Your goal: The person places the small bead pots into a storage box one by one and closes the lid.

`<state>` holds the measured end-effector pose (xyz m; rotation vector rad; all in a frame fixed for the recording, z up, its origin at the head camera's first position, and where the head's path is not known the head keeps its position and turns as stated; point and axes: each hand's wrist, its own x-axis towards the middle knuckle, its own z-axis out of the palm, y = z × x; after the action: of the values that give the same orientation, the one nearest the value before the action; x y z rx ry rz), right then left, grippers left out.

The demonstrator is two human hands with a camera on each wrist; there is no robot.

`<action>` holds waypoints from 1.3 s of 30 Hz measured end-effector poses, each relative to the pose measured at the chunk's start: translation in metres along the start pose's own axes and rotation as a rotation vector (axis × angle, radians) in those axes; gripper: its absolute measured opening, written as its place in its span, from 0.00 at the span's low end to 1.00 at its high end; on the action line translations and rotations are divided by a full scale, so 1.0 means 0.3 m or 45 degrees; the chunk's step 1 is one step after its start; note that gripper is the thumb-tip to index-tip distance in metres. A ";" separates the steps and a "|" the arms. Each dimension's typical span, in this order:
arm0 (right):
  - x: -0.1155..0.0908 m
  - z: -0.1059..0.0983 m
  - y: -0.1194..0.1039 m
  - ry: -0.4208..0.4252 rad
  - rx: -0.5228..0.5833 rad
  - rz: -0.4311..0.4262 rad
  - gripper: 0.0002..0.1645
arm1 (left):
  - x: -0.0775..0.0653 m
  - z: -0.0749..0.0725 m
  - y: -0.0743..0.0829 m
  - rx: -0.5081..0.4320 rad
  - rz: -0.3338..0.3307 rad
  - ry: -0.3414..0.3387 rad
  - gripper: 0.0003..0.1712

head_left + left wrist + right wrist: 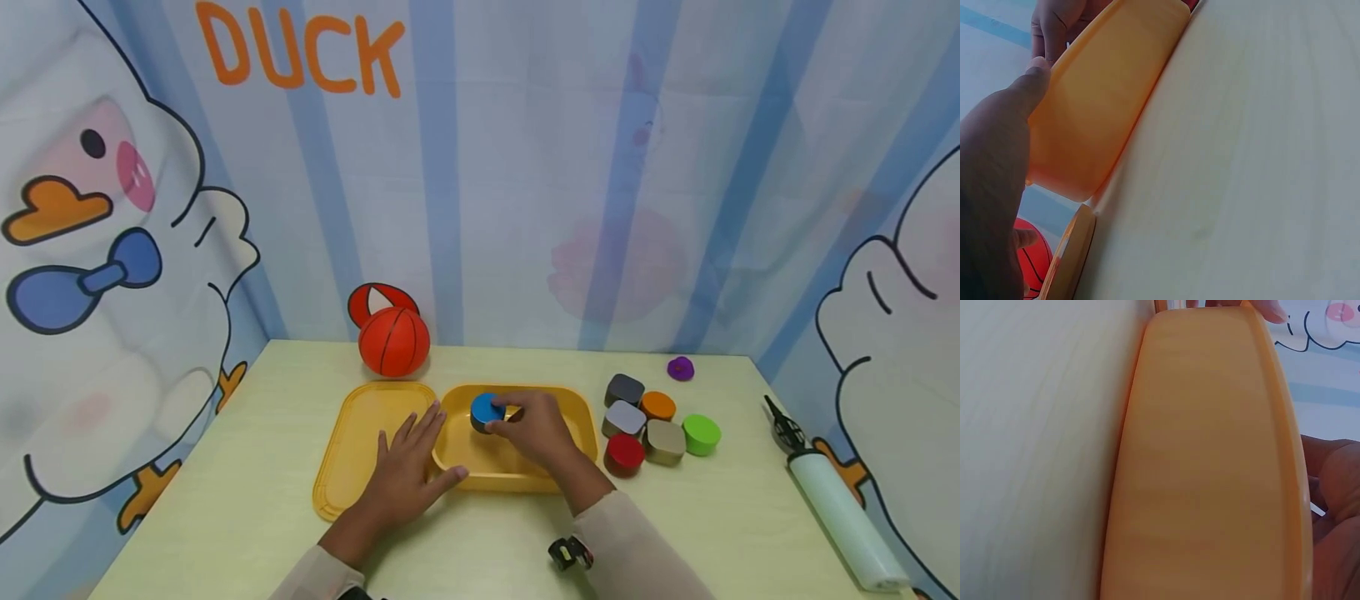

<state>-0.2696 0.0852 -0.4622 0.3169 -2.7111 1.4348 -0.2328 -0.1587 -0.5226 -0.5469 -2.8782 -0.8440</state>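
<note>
My right hand (536, 429) pinches a small blue cylinder (486, 409) between thumb and fingers, over the inside left part of a yellow rectangular box (517, 482). The lower part of the cylinder is darker than its top. My left hand (408, 467) lies with fingers straight and spread at the box's left end, its thumb at the front rim. Under and beyond that hand is a flat yellow lid (347, 454). In the left wrist view the thumb tip meets the rim of the box (1104, 100). The box wall (1204, 456) hides most of the right hand in the right wrist view.
Right of the box stand several small pieces, among them a red cylinder (624, 455), a green cylinder (702, 434) and an orange cylinder (657, 406). A purple piece (680, 368) lies behind them. A red toy basketball (394, 342) sits at the back, a pale green hand pump (847, 521) far right.
</note>
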 end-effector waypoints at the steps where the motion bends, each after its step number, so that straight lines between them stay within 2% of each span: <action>1: 0.003 0.003 -0.001 -0.002 0.000 0.000 0.22 | 0.000 0.001 -0.001 0.000 0.001 0.001 0.53; 18: 0.046 0.086 -0.009 -0.027 -0.023 0.051 0.21 | 0.002 -0.001 0.002 -0.005 -0.012 -0.021 0.53; 25: 0.052 0.110 -0.024 -0.022 -0.038 0.105 0.20 | -0.001 -0.001 0.001 -0.014 -0.016 -0.037 0.52; 33: 0.070 0.130 -0.021 -0.035 -0.064 0.064 0.21 | 0.000 -0.004 0.001 -0.022 -0.006 -0.032 0.52; 39: 0.081 0.146 -0.008 -0.056 -0.047 0.075 0.21 | -0.003 -0.006 0.001 -0.028 0.003 -0.026 0.52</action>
<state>-0.2909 0.0442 -0.4813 0.2720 -2.8004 1.4069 -0.2319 -0.1597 -0.5212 -0.5637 -2.8890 -0.8763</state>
